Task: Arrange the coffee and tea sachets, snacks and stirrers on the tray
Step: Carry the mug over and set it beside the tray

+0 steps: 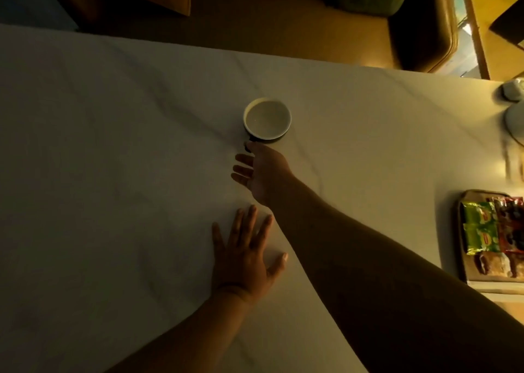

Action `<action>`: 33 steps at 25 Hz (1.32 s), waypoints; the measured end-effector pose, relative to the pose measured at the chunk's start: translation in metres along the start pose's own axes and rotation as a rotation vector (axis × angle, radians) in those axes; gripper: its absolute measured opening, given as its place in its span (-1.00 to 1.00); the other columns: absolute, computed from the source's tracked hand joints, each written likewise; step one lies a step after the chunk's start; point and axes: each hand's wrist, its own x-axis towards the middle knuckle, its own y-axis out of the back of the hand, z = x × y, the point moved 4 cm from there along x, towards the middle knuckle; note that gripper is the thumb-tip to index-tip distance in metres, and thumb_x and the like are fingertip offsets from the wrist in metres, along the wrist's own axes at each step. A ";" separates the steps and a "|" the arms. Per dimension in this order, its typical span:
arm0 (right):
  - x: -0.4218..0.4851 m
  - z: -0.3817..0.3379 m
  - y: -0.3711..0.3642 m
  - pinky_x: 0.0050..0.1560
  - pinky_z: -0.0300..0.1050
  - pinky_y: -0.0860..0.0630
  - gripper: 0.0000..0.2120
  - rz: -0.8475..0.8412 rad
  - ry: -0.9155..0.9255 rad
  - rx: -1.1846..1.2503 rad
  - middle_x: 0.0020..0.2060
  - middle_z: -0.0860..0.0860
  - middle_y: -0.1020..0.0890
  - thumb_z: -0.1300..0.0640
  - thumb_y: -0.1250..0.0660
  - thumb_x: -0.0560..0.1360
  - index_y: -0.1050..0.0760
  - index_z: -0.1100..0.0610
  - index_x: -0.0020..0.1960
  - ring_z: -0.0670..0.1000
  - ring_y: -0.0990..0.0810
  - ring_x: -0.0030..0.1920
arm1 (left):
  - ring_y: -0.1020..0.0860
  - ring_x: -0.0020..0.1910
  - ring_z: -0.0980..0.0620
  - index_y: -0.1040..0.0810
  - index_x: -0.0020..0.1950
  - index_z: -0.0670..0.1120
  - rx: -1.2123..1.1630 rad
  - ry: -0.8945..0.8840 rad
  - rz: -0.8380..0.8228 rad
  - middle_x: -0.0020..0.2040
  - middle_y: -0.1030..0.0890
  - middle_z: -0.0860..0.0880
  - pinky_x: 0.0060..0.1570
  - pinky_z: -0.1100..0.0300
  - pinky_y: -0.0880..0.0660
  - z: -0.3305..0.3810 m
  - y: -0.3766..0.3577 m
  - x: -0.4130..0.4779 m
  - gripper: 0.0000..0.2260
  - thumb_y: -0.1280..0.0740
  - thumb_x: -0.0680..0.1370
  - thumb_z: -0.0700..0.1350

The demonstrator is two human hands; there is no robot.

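Note:
A brown tray sits at the table's right edge, partly cut off by the frame. On it lie green tea sachets, red sachets and brown snack packets. No stirrers are visible. A dark cup with a pale inside stands mid-table, empty. My right hand reaches to it, fingertips at the cup's handle; whether they grip it is unclear. My left hand rests flat on the table with fingers spread, holding nothing.
The white marble table fills most of the view. White objects, one perhaps a kettle, stand at the far right. Beyond the far edge are a brown chair and a cushion.

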 end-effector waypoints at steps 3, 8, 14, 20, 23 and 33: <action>-0.001 -0.007 0.003 -0.28 -0.10 -0.57 -0.77 0.072 0.087 -0.051 -0.20 0.08 -0.55 0.01 -0.26 0.64 -0.51 0.18 0.09 0.03 -0.54 -0.27 | -0.07 0.59 -0.19 -0.18 0.54 0.08 0.035 -0.013 -0.012 0.63 -0.09 -0.10 0.42 -0.44 0.10 0.000 -0.002 0.001 -0.27 -0.07 0.45 0.41; -0.045 -0.018 0.064 -0.23 -0.05 -0.55 -0.78 0.062 0.238 -0.094 -0.26 0.13 -0.53 0.07 -0.19 0.69 -0.52 0.18 0.06 0.05 -0.54 -0.30 | -0.06 0.59 -0.18 -0.07 0.61 0.14 0.097 0.022 0.004 0.63 -0.07 -0.10 0.43 -0.42 0.08 0.005 0.001 0.002 -0.24 -0.04 0.48 0.44; -0.133 0.018 0.214 -0.07 0.04 -0.59 -0.78 0.127 0.349 -0.019 -0.16 0.19 -0.65 0.13 -0.22 0.67 -0.58 0.24 0.03 0.14 -0.64 -0.15 | -0.04 0.58 -0.29 -0.10 0.61 0.09 0.147 -0.190 -0.019 0.63 -0.05 -0.13 0.40 -0.45 -0.03 0.057 -0.009 -0.005 -0.29 -0.07 0.52 0.37; -0.210 0.071 0.358 0.08 0.11 -0.59 -0.78 0.277 0.356 0.268 -0.05 0.20 -0.71 0.14 -0.25 0.66 -0.66 0.18 0.00 0.19 -0.68 0.01 | 0.02 0.59 -0.25 -0.06 0.61 0.11 0.167 -0.411 -0.084 0.64 -0.04 -0.11 0.43 -0.43 0.05 0.194 -0.043 -0.009 -0.26 -0.05 0.50 0.41; -0.237 0.099 0.409 0.09 0.08 -0.57 -0.76 0.333 0.374 0.457 0.01 0.20 -0.73 0.15 -0.26 0.66 -0.70 0.15 -0.02 0.18 -0.69 0.07 | -0.01 0.59 -0.27 -0.09 0.61 0.09 0.169 -0.483 -0.072 0.63 -0.06 -0.12 0.44 -0.42 0.05 0.248 -0.059 -0.010 -0.25 -0.09 0.49 0.40; -0.259 0.140 0.494 0.08 -0.01 -0.57 -0.79 0.560 0.334 0.805 0.01 0.08 -0.76 0.08 -0.28 0.65 -0.63 0.15 0.15 0.09 -0.71 0.09 | 0.11 0.58 -0.30 -0.03 0.61 0.07 0.257 -0.547 -0.064 0.63 0.01 -0.14 0.43 -0.44 0.09 0.349 -0.091 0.006 -0.14 0.05 0.44 0.53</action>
